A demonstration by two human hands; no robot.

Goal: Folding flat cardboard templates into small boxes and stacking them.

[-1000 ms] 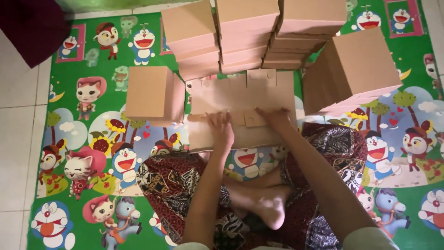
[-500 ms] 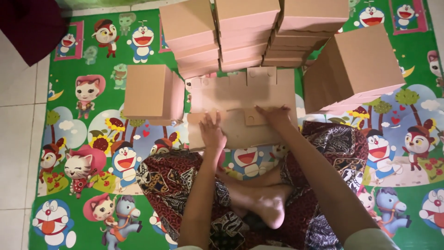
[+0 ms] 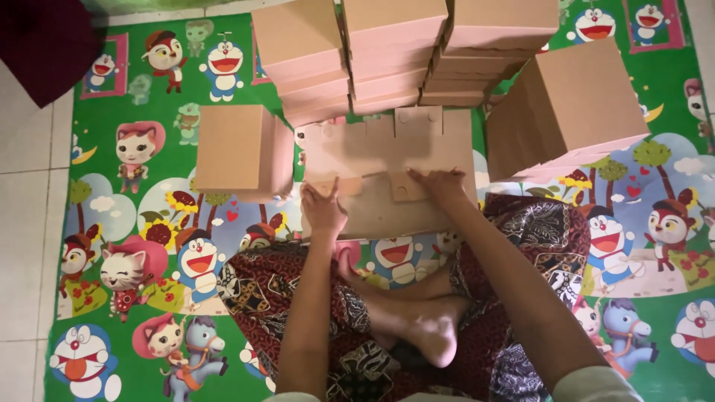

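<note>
A flat, unfolded brown cardboard box blank [image 3: 387, 152] lies on the cartoon play mat in front of my crossed legs. My left hand [image 3: 322, 207] rests on its near left flap, fingers pressing the card. My right hand [image 3: 439, 186] presses on the near right part, fingertips beside a small tab with a round hole. Both hands lie flat on the cardboard rather than gripping it.
Stacks of folded brown boxes [image 3: 395, 45] stand behind the blank. A single folded box [image 3: 238, 149] sits at the left and a tilted pile [image 3: 566, 104] at the right. The colourful mat [image 3: 134, 223] meets white floor tiles [image 3: 30, 223] on the left; a dark cloth [image 3: 45, 45] lies top left.
My left hand has slid nearer to me along the left flap. My right hand has stayed on the right part of the blank.
</note>
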